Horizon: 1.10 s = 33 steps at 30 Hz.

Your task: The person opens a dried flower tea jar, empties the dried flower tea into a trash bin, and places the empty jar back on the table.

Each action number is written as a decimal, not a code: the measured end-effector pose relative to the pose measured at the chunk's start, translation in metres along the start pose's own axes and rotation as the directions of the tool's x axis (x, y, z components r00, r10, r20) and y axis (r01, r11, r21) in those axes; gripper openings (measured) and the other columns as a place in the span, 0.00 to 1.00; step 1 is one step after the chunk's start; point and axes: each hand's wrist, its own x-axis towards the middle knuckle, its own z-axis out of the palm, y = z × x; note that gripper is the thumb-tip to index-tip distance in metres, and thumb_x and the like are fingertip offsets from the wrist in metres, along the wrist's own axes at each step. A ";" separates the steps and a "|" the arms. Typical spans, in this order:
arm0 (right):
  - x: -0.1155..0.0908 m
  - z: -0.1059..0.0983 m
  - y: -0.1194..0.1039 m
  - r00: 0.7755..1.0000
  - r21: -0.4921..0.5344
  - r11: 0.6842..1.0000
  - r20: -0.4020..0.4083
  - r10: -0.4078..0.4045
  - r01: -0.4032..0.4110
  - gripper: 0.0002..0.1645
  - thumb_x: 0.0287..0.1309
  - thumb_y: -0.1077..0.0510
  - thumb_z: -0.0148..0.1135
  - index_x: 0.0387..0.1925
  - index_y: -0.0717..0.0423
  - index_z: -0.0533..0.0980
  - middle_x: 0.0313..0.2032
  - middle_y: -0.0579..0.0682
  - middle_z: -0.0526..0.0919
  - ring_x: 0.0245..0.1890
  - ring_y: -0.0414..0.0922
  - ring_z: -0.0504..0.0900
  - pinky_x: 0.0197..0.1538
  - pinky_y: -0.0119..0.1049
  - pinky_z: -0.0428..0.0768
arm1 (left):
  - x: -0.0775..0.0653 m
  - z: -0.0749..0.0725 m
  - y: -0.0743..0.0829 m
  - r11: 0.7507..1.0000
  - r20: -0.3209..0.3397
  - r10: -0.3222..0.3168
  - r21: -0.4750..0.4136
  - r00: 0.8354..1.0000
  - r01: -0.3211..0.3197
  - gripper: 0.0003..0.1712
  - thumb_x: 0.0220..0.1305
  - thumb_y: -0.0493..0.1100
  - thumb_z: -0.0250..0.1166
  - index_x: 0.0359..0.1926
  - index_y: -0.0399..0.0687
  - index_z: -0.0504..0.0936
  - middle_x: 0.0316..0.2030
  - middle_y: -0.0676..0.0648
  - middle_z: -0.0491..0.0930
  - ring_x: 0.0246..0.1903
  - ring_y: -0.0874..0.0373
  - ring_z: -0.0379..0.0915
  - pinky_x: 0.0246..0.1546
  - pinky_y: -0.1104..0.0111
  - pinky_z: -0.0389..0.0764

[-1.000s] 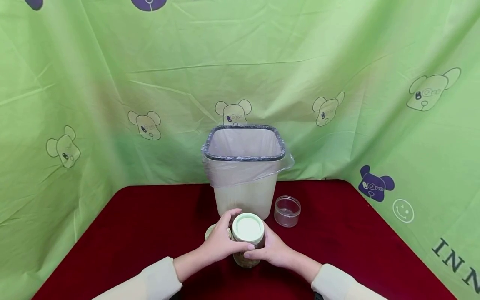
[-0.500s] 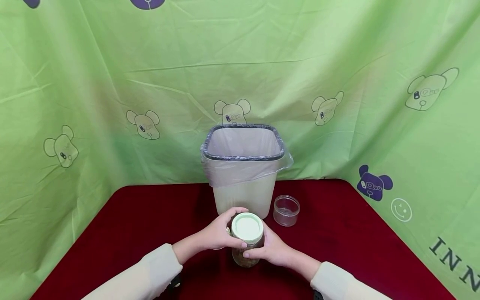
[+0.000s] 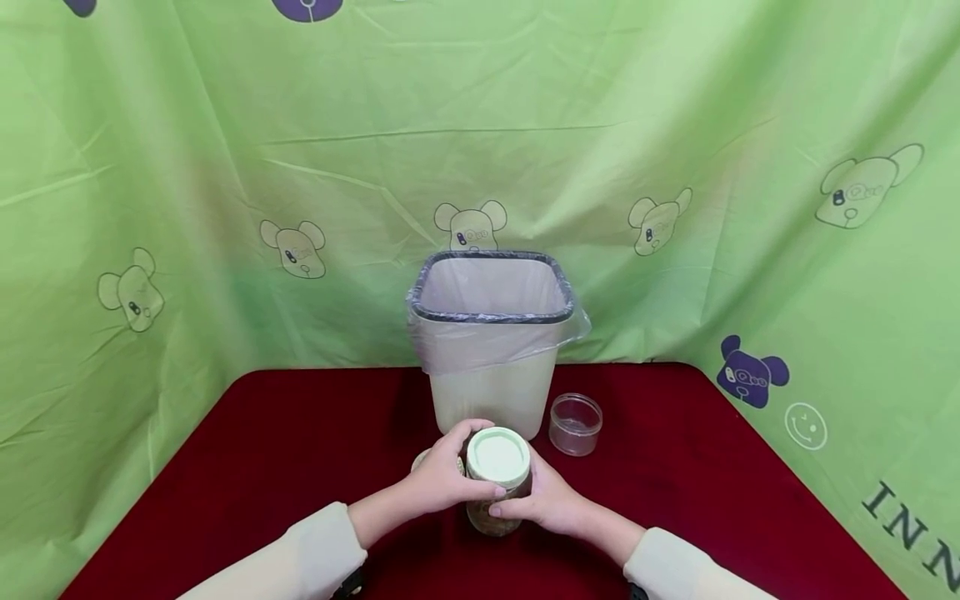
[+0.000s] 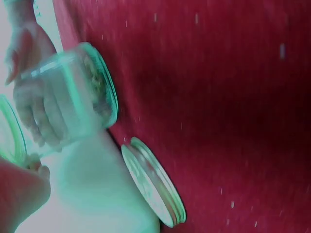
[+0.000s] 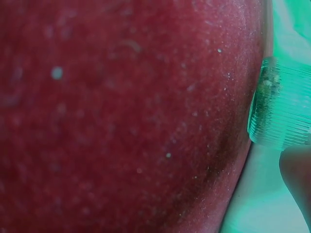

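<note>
A clear jar (image 3: 483, 518) with dark bits in its bottom stands in front of the bin, a pale green lid (image 3: 498, 457) on its top. My right hand (image 3: 555, 500) grips the jar's side, thumb in front; its fingers show through the wall in the left wrist view. From the left, my left hand (image 3: 435, 479) holds the lid, thumb along the near edge and fingers round the far side. Beside the jar a second round lid (image 4: 154, 183) lies on the cloth, partly hidden behind the left hand in the head view. The right wrist view catches the jar's ribbed base (image 5: 272, 104).
Behind the hands stands a pale bin (image 3: 491, 392) lined with a thin plastic bag (image 3: 480, 346). A small clear round container (image 3: 576, 425) sits right of it. Dark red cloth (image 3: 322, 442) covers the table, with green printed fabric (image 3: 360, 167) around it.
My left hand turned clockwise around the lid, covering most of the second lid, then came back so that it shows again. The right hand and the jar stay in place.
</note>
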 end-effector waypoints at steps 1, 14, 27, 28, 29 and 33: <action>0.000 0.000 0.001 1.000 -0.002 1.000 0.000 -0.011 0.011 0.48 0.40 0.62 0.69 0.61 0.45 0.53 0.53 0.49 0.67 0.53 0.45 0.66 0.54 0.32 0.64 | -0.001 0.003 0.001 1.000 -0.024 -0.001 0.010 1.000 0.002 0.43 0.38 0.57 0.71 0.56 0.52 0.63 0.46 0.57 0.70 0.42 0.61 0.68 0.41 0.66 0.70; -0.002 -0.001 -0.014 1.000 0.037 0.999 -0.004 0.004 -0.004 0.47 0.39 0.65 0.69 0.60 0.52 0.54 0.53 0.51 0.67 0.53 0.46 0.66 0.54 0.33 0.64 | -0.008 0.023 0.016 0.991 -0.248 -0.114 0.041 0.962 0.128 0.47 0.32 0.63 0.71 0.54 0.50 0.63 0.46 0.55 0.67 0.45 0.62 0.65 0.45 0.63 0.68; 0.000 -0.001 0.005 0.999 -0.006 1.000 -0.013 -0.029 0.029 0.48 0.38 0.58 0.71 0.60 0.43 0.55 0.53 0.48 0.68 0.53 0.46 0.67 0.53 0.34 0.65 | -0.011 0.022 0.015 0.988 -0.223 -0.129 0.059 0.966 0.146 0.55 0.31 0.66 0.70 0.59 0.48 0.57 0.51 0.53 0.63 0.49 0.60 0.62 0.47 0.60 0.66; 0.000 -0.001 0.004 0.999 -0.006 1.000 -0.012 -0.031 0.031 0.48 0.38 0.59 0.70 0.60 0.43 0.55 0.53 0.48 0.68 0.53 0.46 0.67 0.53 0.35 0.65 | -0.011 0.020 0.015 0.989 -0.210 -0.120 0.056 0.970 0.135 0.55 0.31 0.65 0.70 0.59 0.48 0.57 0.52 0.52 0.62 0.49 0.60 0.62 0.48 0.60 0.65; 0.000 -0.001 0.004 0.999 -0.005 1.000 -0.012 -0.030 0.030 0.48 0.39 0.59 0.70 0.60 0.43 0.55 0.53 0.47 0.68 0.53 0.46 0.67 0.53 0.34 0.65 | -0.011 0.018 0.015 0.991 -0.196 -0.109 0.053 0.975 0.122 0.56 0.31 0.65 0.70 0.60 0.47 0.57 0.52 0.52 0.62 0.50 0.60 0.62 0.48 0.59 0.65; 0.000 -0.001 0.004 1.000 0.012 1.000 -0.003 -0.024 0.024 0.48 0.40 0.60 0.70 0.61 0.43 0.54 0.53 0.48 0.68 0.53 0.46 0.67 0.54 0.34 0.65 | -0.007 0.008 0.014 0.995 -0.126 -0.064 0.066 0.990 0.073 0.54 0.34 0.63 0.70 0.60 0.45 0.58 0.51 0.53 0.64 0.48 0.58 0.64 0.47 0.58 0.67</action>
